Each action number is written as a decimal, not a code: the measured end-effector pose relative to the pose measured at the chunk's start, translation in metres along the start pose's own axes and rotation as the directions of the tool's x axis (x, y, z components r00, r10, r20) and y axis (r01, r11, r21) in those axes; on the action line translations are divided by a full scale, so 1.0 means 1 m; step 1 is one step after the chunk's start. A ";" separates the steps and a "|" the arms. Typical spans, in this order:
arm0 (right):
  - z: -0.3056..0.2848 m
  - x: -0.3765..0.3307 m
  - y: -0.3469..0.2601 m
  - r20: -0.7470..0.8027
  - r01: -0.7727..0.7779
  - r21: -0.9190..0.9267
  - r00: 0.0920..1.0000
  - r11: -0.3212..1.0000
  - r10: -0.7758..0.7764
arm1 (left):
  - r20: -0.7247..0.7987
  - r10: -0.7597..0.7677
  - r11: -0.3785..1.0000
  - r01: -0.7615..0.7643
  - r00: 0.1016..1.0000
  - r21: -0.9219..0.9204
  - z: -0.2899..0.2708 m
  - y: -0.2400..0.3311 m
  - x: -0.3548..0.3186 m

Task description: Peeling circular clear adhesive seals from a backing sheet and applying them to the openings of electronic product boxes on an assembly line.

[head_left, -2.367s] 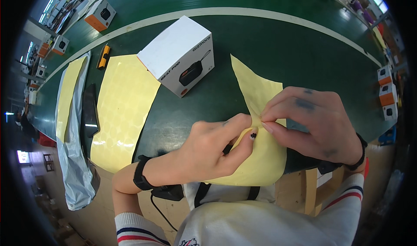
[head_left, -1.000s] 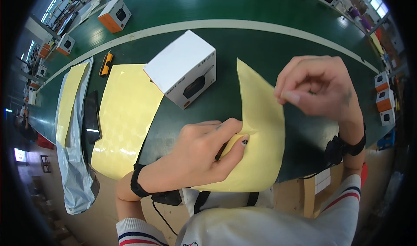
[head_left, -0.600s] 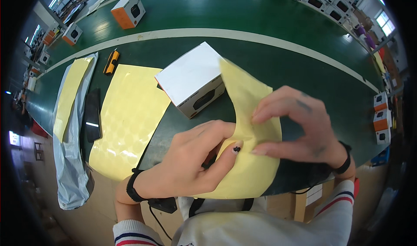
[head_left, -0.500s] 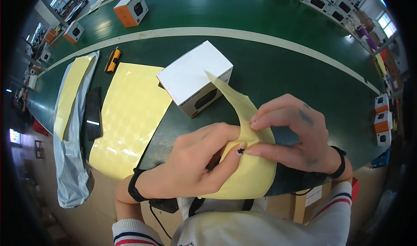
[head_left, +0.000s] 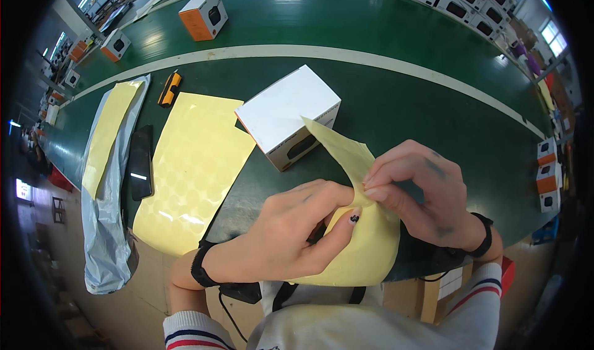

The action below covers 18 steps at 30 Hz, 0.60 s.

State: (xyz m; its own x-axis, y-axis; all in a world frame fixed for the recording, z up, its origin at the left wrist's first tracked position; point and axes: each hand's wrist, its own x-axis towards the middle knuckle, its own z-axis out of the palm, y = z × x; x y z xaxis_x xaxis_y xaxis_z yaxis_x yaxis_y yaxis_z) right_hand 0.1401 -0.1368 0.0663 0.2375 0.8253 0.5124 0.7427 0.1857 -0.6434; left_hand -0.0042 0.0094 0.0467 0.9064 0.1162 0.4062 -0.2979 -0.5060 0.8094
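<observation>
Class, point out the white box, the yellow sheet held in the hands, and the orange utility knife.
white box [head_left: 281, 106]: head view, top face.
yellow sheet [head_left: 365, 254]: head view, lower half.
orange utility knife [head_left: 169, 88]: head view, handle.

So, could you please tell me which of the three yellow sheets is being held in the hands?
The curled yellow sheet nearest the person, pinched between the left hand and right hand. The large sheet and the narrow sheet lie flat, untouched, farther left.

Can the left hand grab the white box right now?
Probably not at once: the left hand is pinching the yellow sheet together with the right hand. The white box sits close ahead with nothing between, so it looks reachable once the hand lets go.
</observation>
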 end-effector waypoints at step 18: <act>0.009 0.148 0.096 0.146 -0.108 0.255 0.987 0.961 0.072 | -0.003 0.026 0.594 -0.013 1.000 0.805 -0.021 -0.031 0.012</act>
State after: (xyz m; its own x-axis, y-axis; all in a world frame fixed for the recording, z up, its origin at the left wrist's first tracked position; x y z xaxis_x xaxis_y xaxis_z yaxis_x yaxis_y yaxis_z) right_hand 0.2409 0.0076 0.0751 0.1965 0.9057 0.3757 0.5284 0.2249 -0.8187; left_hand 0.0096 0.0444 0.0355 0.8972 0.1056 0.4288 0.0523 -0.9896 0.1341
